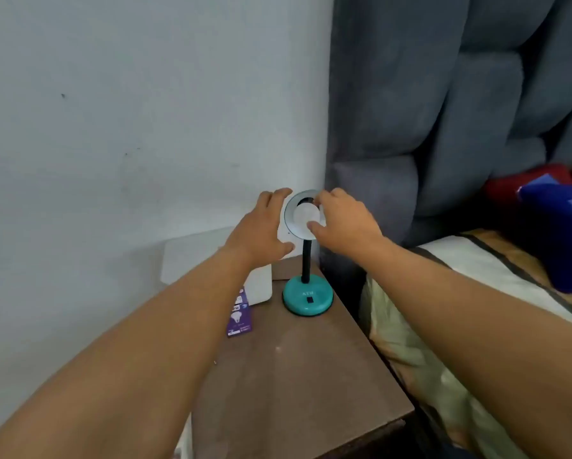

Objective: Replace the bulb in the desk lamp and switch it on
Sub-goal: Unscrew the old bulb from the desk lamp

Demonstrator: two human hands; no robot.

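Note:
A small desk lamp stands at the far corner of a brown bedside table [298, 376]. It has a teal round base [308, 298], a black neck and a round shade [289, 215] that faces me. A white bulb [306, 213] sits in the middle of the shade. My right hand [344, 223] has its thumb and fingers closed around the bulb. My left hand [261, 226] cups the left side of the shade from behind, thumb below. A purple bulb box [240, 314] lies flat on the table, partly under my left forearm.
A white box-like object [259, 286] stands left of the lamp base, against the white wall. A grey padded headboard [443, 111] rises on the right. The bed [476, 293] with a pale sheet and blue and red cloth lies beside the table's right edge.

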